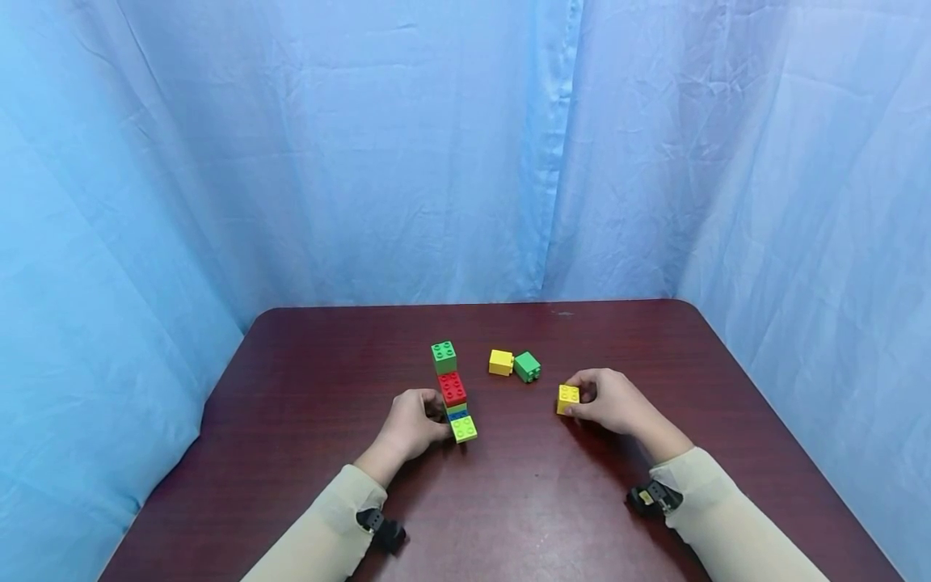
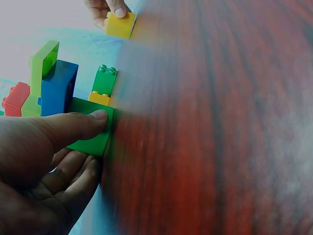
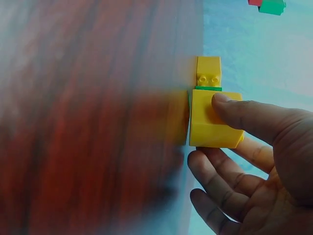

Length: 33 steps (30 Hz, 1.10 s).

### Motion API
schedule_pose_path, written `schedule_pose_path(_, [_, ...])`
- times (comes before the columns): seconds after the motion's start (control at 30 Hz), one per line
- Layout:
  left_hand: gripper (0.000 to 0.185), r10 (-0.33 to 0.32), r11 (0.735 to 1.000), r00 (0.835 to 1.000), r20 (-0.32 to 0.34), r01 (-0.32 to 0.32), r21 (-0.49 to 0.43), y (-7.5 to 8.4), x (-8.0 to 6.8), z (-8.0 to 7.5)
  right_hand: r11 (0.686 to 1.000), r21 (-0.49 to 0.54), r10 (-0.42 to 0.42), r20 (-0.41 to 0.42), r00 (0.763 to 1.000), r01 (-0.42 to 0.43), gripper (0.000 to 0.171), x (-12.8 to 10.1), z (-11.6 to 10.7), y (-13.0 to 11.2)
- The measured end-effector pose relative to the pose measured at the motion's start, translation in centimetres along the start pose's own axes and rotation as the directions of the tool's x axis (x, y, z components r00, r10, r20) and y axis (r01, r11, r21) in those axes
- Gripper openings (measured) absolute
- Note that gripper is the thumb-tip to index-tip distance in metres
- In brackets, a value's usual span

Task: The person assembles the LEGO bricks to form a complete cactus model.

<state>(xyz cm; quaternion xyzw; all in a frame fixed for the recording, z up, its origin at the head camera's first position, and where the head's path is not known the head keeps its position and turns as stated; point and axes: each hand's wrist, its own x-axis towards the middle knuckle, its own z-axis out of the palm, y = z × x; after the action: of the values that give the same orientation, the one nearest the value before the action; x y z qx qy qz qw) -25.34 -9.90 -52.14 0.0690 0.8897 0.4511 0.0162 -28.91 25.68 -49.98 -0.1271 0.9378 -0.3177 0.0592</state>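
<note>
My left hand grips a tower of toy building bricks from its left side. In the left wrist view, thumb and fingers pinch the green brick at its bottom, close to the tabletop. Above it come a blue brick and a lime brick that juts out sideways. From above, a red brick and a green brick top the tower. My right hand pinches a yellow brick between thumb and fingers, at or just above the table; its underside is hidden.
Behind and between the hands, a loose yellow brick and a loose green brick lie on their sides, close together. The dark reddish-brown table has rounded far corners. Light blue curtains hang around its back and sides.
</note>
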Motion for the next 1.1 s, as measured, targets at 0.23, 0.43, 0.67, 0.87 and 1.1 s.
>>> schedule_pose_path(0.23, [0.026, 0.006, 1.0, 1.0, 0.018, -0.006, 0.003, 0.2, 0.0, 0.0, 0.997, -0.025, -0.071, -0.049, 0.996, 0.07, 0.033, 0.0, 0.3, -0.4])
schedule_pose_path(0.43, [0.025, 0.004, 1.0, 1.0, 0.02, -0.004, 0.004, 0.1, -0.1, 0.1, 0.99, 0.015, -0.138, -0.069, 0.988, 0.139, 0.034, -0.2, 0.5, -1.8])
schedule_pose_path(0.67, [0.025, 0.0, 1.0, 1.0, 0.017, 0.0, 0.004, 0.2, -0.1, 0.0, 0.981, 0.121, -0.146, -0.069, 0.987, 0.154, 0.039, -0.4, 0.9, -3.7])
schedule_pose_path(0.87, [0.025, -0.004, 1.0, 1.0, 0.015, 0.004, 0.001, 0.2, -0.1, 0.0, 0.968, 0.184, -0.164, -0.048, 0.985, 0.17, 0.038, -0.7, 1.4, -5.4])
schedule_pose_path(1.1, [0.025, 0.005, 1.0, 1.0, 0.009, -0.005, 0.01, 0.2, -0.1, 0.0, 0.954, 0.196, -0.218, -0.056, 0.974, 0.225, 0.038, -0.9, 2.1, -7.1])
